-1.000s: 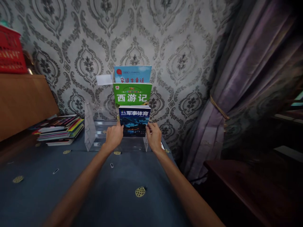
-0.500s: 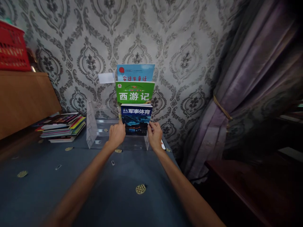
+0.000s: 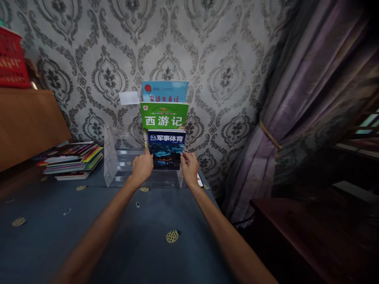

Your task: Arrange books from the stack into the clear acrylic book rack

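Note:
A clear acrylic stepped book rack (image 3: pixel 111 157) stands on a blue cloth-covered table (image 3: pixel 118 232). It holds a light blue book (image 3: pixel 165 91) at the back, a green book (image 3: pixel 164 115) in the middle and a dark blue sports book (image 3: pixel 166 152) in front. My left hand (image 3: pixel 142 166) grips the dark blue book's left edge, with the index finger raised along it. My right hand (image 3: pixel 189 169) pinches its right edge. Together the hands hide the book's lower corners.
A stack of colourful books (image 3: pixel 72 161) lies left of the rack, below a wooden cabinet (image 3: pixel 26 126) topped by a red basket (image 3: pixel 12 59). Behind the rack rises patterned wallpaper (image 3: pixel 225 79). A purple curtain (image 3: pixel 260 118) hangs right, above dark wooden furniture (image 3: pixel 290 232).
The view sways slightly sideways between frames. Both hands stay at the dark blue book's sides, and the book remains in the front row of the rack.

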